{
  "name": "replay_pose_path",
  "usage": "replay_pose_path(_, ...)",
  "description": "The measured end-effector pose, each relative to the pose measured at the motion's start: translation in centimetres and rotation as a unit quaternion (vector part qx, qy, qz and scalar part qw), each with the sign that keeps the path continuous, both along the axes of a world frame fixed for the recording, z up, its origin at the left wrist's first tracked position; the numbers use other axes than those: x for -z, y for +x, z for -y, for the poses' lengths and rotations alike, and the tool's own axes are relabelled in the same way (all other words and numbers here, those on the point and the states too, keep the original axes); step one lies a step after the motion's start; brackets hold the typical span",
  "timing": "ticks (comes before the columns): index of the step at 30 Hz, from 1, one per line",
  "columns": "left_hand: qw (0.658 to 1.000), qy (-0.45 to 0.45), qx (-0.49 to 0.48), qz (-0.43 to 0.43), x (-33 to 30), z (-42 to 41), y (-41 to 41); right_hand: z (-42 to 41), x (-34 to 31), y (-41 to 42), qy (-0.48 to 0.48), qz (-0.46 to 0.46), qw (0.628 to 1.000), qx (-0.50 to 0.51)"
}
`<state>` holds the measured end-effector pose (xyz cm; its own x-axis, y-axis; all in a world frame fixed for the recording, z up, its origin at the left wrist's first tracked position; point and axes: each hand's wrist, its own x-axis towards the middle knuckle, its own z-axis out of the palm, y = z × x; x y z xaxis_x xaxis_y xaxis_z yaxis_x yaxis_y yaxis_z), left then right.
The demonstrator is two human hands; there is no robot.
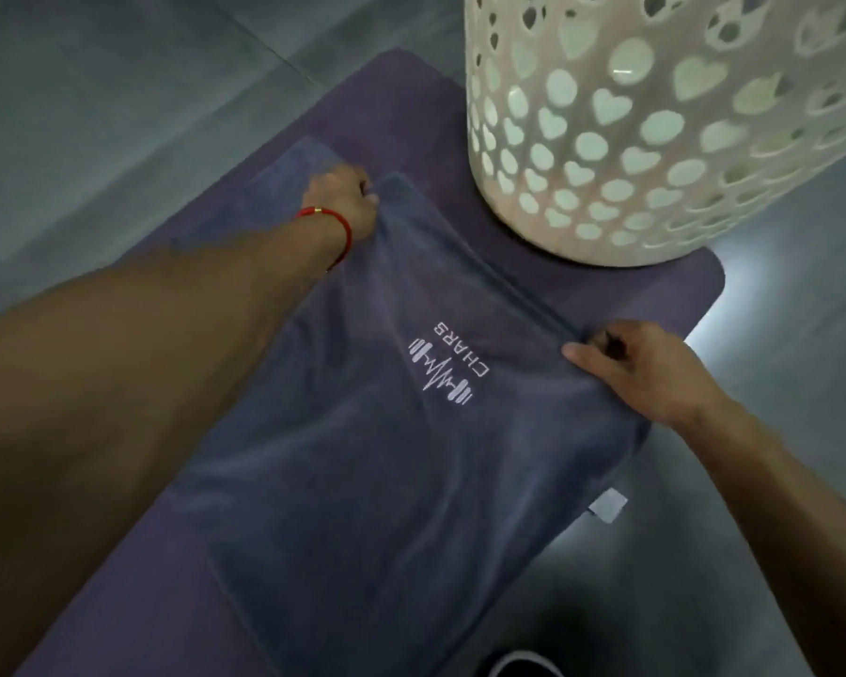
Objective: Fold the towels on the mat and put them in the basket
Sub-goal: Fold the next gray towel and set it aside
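Soft matt cloth towel (387, 432), matt foam-like mat (411, 100), smooth perforated plastic basket (655, 139)

Head view, steeply down, close over mat (655, 290).

From here I can read one word: "CHARS", stitched in pale capital letters on the grey-blue towel (387, 432). It sits rotated and upside down to my view. Right beside it on the same towel is a pale emblem (440, 371): a dumbbell whose bar is drawn as a heartbeat trace. A small pale tag (607, 505) hangs at the towel's right edge, but I can make out no print on it.
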<state>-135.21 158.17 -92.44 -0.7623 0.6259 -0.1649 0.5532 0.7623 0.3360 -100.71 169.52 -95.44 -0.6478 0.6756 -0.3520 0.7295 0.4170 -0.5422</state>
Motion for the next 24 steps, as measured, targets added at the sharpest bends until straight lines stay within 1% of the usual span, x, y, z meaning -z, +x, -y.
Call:
replay_pose_path(3,0.996,-0.087,0.031,0.005,2.1,-1.7,-0.6,0.4,0.7,2.4,0.014,0.075,0.997,-0.035)
replay_pose_path(5,0.991,-0.126,0.041,0.026,3.1,-2.1,-0.5,0.8,0.9,4.4,0.024,0.094,0.994,-0.044)
replay_pose_path(7,0.990,-0.120,0.040,0.055,3.8,-2.3,-0.4,1.4,1.0,5.8,0.021,0.078,0.996,-0.029)
replay_pose_path(9,0.995,-0.068,0.041,0.060,4.2,-2.6,-0.9,1.7,1.4,6.6,0.001,0.022,0.999,0.029)
replay_pose_path(10,0.996,-0.048,0.056,0.050,4.3,-2.8,-1.3,1.6,1.6,6.7,-0.015,-0.007,0.998,0.066)
replay_pose_path(12,0.995,-0.035,0.092,0.003,4.3,-3.3,-1.9,1.2,2.2,6.8,-0.038,-0.043,0.991,0.119)
replay_pose_path(14,0.993,-0.025,0.106,-0.047,4.6,-3.9,-2.4,0.8,2.6,6.7,-0.021,-0.054,0.988,0.142)
replay_pose_path(16,0.987,-0.036,0.127,-0.087,4.8,-4.5,-2.5,0.6,2.8,6.4,0.012,-0.042,0.988,0.147)
replay_pose_path(20,0.976,-0.071,0.163,-0.125,5.8,-5.1,-2.7,0.5,2.7,5.4,0.042,-0.009,0.990,0.133)
replay_pose_path(24,0.952,-0.076,0.251,-0.156,5.9,-5.0,-3.5,0.5,2.4,5.0,0.078,0.008,0.988,0.130)
